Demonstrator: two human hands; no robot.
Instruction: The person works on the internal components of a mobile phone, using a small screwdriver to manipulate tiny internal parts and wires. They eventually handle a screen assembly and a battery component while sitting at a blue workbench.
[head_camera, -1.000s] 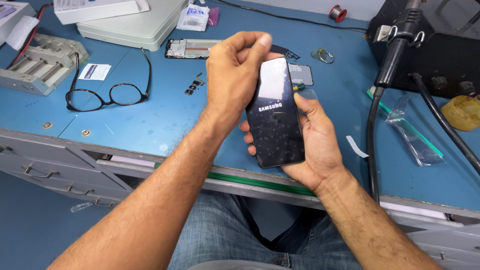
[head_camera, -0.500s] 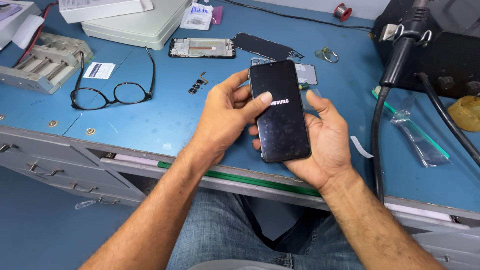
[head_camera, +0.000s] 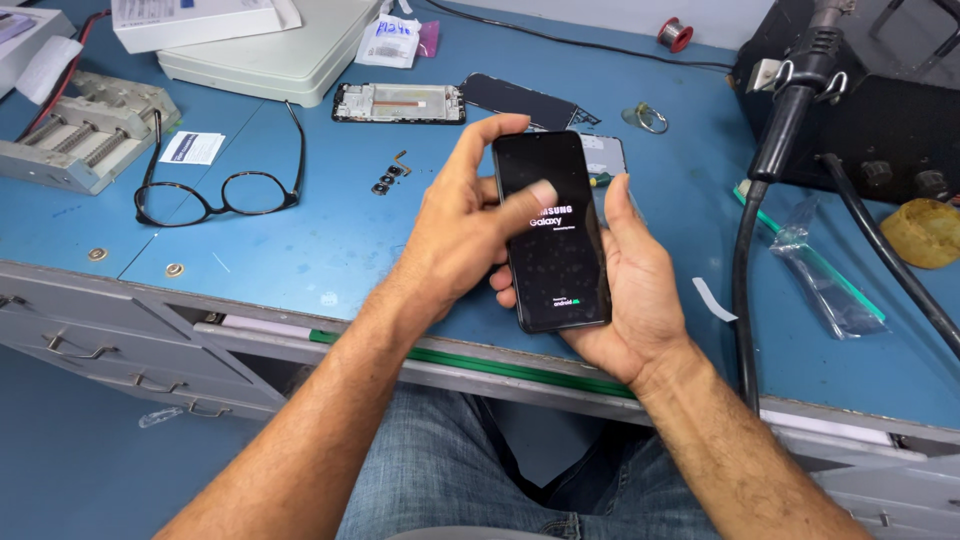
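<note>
Head view, looking down over a repair station: a person seated at a blue-topped metal counter (head_camera: 300, 250) holds a slim black smartphone with a glossy glass screen (head_camera: 555, 235) above its front edge. The right hand (head_camera: 630, 290) cradles the handset from behind and beneath — its grip closed around the phone's lower body, fingers curled up along the right edge. The left hand (head_camera: 465, 235) carries nothing; its fingers are loosely bent and its thumb lies across the upper glass. The screen is lit with a start-up logo on black, so the handset appears assembled and powering on; whether it runs properly cannot be told yet.

Spare parts lie on the counter beyond the hands — a bare rectangular phone frame with exposed internals (head_camera: 400, 102), a dark flat display panel (head_camera: 525, 98) just beside it, and a few small black components (head_camera: 388, 178). Black-rimmed spectacles (head_camera: 225, 190) rest to the left, near a grey metal clamping jig with springs (head_camera: 80, 140) and a flat white plastic case (head_camera: 270, 55). To the right stand a black boxy machine with a thick hose (head_camera: 850, 110) and a crumpled clear plastic bag (head_camera: 825, 275). Grey drawers with metal handles (head_camera: 110, 350) run under the counter; the floor is blue.
</note>
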